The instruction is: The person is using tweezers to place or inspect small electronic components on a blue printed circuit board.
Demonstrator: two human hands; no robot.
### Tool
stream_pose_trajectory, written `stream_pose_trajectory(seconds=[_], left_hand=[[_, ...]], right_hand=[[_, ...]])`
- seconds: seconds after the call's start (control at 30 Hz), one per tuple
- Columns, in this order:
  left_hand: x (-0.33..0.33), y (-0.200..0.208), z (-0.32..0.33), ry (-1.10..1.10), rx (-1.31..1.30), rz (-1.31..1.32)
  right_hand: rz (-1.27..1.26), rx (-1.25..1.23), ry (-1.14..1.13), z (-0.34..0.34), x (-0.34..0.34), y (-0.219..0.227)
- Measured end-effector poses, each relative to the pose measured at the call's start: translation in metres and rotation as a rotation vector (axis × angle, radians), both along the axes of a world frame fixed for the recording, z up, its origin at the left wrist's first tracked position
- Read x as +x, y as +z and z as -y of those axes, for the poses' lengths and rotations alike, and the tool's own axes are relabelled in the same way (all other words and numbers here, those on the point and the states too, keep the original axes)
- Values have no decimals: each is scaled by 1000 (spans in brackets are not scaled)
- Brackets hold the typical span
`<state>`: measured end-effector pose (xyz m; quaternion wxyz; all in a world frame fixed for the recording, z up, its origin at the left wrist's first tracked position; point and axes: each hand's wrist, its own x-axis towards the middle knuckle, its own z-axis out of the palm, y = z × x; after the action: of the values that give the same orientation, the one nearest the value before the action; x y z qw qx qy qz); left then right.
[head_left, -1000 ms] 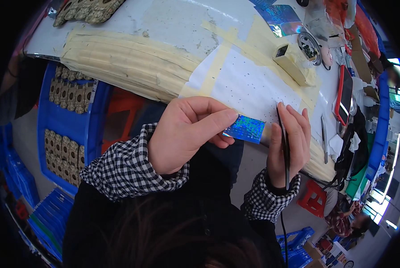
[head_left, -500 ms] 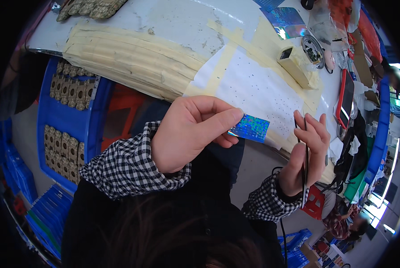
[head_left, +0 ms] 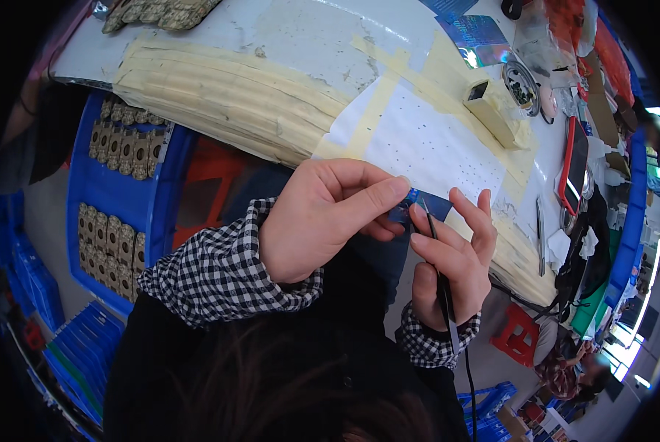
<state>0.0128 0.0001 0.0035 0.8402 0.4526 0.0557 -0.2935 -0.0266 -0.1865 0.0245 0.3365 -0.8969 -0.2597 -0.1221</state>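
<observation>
While the left hand (head_left: 319, 221) sits mid-frame, thumb and forefinger pinching the left end of a small shiny blue rectangular sheet (head_left: 439, 206), the right hand (head_left: 451, 269), right of center, has its grip closed around slim dark metal tweezers (head_left: 445, 295). Tweezer tips overlap the sheet in the view; contact, can't tell. Sheet is up off the table (head_left: 293, 44), center of frame, in front of the lower edge of a white paper (head_left: 418, 140) dotted with tiny dark specks. Right forefinger is near the sheet, other fingers partly curled. Both wrists in black-and-white checked cuffs (head_left: 230, 283).

Paper is fixed with strips of cream masking tape (head_left: 378, 110); more layers of cream tape cover the table edge, upper left to center. Upper right: cream tape-wrapped block (head_left: 500, 116), round metal dish (head_left: 520, 85) with small dark bits, larger shiny blue sheets at the top. Right side: red-edged dark flat device (head_left: 574, 173), silver tweezers (head_left: 541, 236) lying below and left of it. Left side: blue plastic tray (head_left: 124, 190) holding rows of camouflage-patterned pieces (head_left: 109, 239); similar pieces on the table, top left. Lower right: red plastic stool (head_left: 515, 333), another person (head_left: 562, 368) beyond.
</observation>
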Motion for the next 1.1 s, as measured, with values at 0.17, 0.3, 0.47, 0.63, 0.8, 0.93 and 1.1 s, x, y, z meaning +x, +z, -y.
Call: stream_pose_trajectory(seconds=[0.17, 0.3, 0.47, 0.63, 0.8, 0.93, 1.1], left_hand=[[0, 1, 2, 20, -5, -14], [0, 1, 0, -5, 4, 3], [0, 2, 0, -3, 0, -6], [1, 5, 0, 1, 11, -1], [2, 2, -2, -23, -17, 16], [1, 1, -1, -18, -26, 22], [0, 2, 1, 0, -14, 26]], right_hand=[[15, -17, -17, -2, 0, -1], [-5, 108, 0, -2, 2, -5], [-21, 231, -27, -4, 2, -10], [-4, 257, -46, -4, 1, -11], [6, 286, -65, -3, -1, -10], [-10, 242, -31, -2, 0, -9], [-9, 198, -19, -3, 1, -8]])
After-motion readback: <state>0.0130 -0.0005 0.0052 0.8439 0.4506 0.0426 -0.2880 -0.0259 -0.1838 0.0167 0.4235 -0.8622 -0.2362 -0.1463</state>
